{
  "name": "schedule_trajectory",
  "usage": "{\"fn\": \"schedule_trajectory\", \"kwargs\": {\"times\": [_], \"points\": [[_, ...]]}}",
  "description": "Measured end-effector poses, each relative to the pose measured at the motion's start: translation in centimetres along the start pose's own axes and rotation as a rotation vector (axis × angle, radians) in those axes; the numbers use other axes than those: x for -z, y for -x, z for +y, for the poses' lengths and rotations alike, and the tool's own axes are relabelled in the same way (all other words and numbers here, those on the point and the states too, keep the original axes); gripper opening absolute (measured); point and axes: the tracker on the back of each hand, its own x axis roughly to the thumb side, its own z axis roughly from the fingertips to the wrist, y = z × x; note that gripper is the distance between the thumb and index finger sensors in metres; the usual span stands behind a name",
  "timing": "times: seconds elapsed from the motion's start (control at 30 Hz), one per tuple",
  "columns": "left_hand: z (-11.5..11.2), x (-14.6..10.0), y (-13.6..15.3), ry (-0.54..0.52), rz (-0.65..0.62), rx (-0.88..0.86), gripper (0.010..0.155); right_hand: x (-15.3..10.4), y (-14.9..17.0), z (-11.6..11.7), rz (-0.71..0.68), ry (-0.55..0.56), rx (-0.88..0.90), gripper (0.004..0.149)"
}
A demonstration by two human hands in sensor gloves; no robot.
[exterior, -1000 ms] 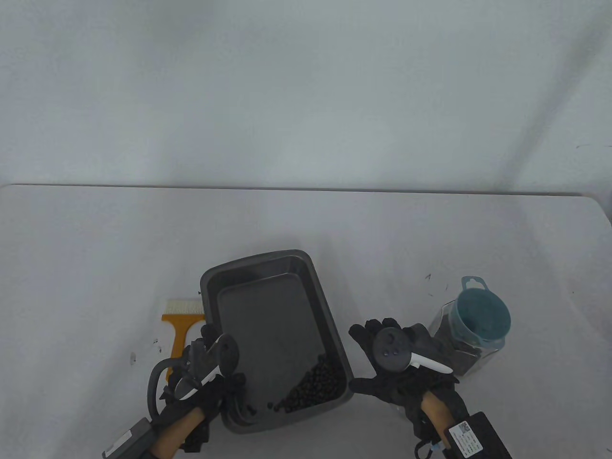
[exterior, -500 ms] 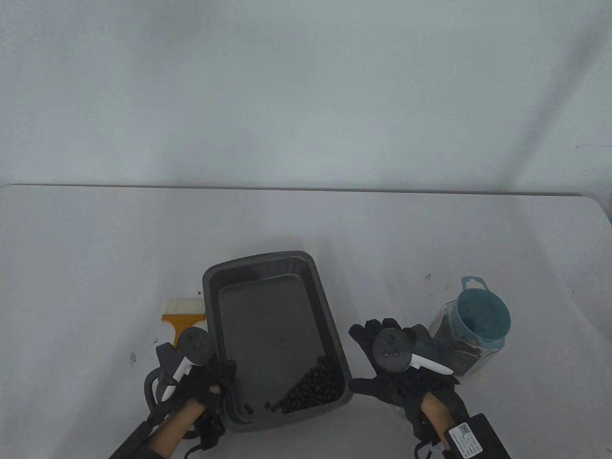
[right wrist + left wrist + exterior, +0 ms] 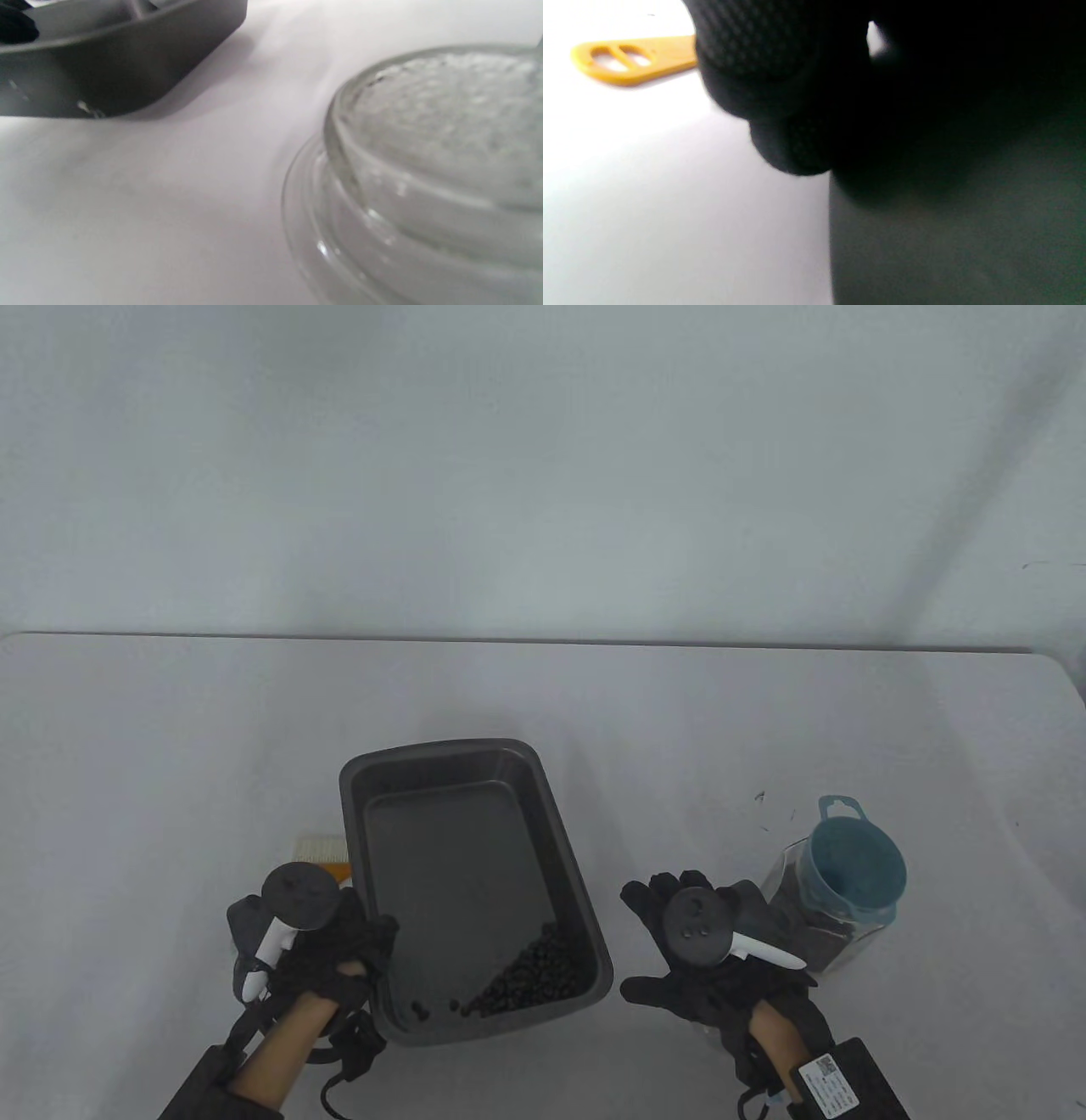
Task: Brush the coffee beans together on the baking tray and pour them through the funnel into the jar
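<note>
The dark baking tray (image 3: 356, 814) sits mid-table with coffee beans (image 3: 530, 971) piled in its near right corner and a few loose ones beside them. My left hand (image 3: 372, 940) grips the tray's left rim, fingers curled over the edge; in the left wrist view the fingers (image 3: 780, 84) lie against the tray (image 3: 946, 245). My right hand (image 3: 653, 916) rests flat with spread fingers between the tray and the jar (image 3: 806, 929). A teal funnel (image 3: 857, 865) stands in the jar's mouth. The yellow brush (image 3: 321, 848) lies left of the tray, mostly hidden; its handle (image 3: 632, 59) shows.
A clear glass lid (image 3: 424, 169) lies on the table under my right hand, close to the tray's corner (image 3: 106, 76). The table's far edge (image 3: 543, 640) meets a plain wall. A black box (image 3: 848, 1082) is strapped to my right forearm.
My left hand has moved up along the tray's left rim and taken hold of it. The tray has shifted left, covering more of the brush. The right hand has stayed put.
</note>
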Motion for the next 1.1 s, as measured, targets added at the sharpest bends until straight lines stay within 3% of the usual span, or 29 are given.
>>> {"fn": "schedule_trajectory", "kwargs": {"times": [0.2, 0.53, 0.87, 1.1], "points": [[2.4, 0.0, -2.0, -0.021, -0.062, -0.086, 0.028, -0.1, 0.2, 0.0, 0.006, -0.002, 0.006, 0.094], [7.6, 0.2, -8.7, -0.093, -0.203, -0.112, 0.027, -0.5, 0.8, 0.0, 0.015, -0.001, 0.009, 0.093], [8.3, 1.3, -15.5, -0.095, -0.293, -0.12, 0.026, -0.3, 0.5, 0.3, 0.006, -0.015, 0.003, 0.094], [8.1, 1.7, -22.8, -0.118, -0.401, -0.076, 0.024, -0.1, 0.0, 0.5, -0.012, -0.027, -0.001, 0.094]]}}
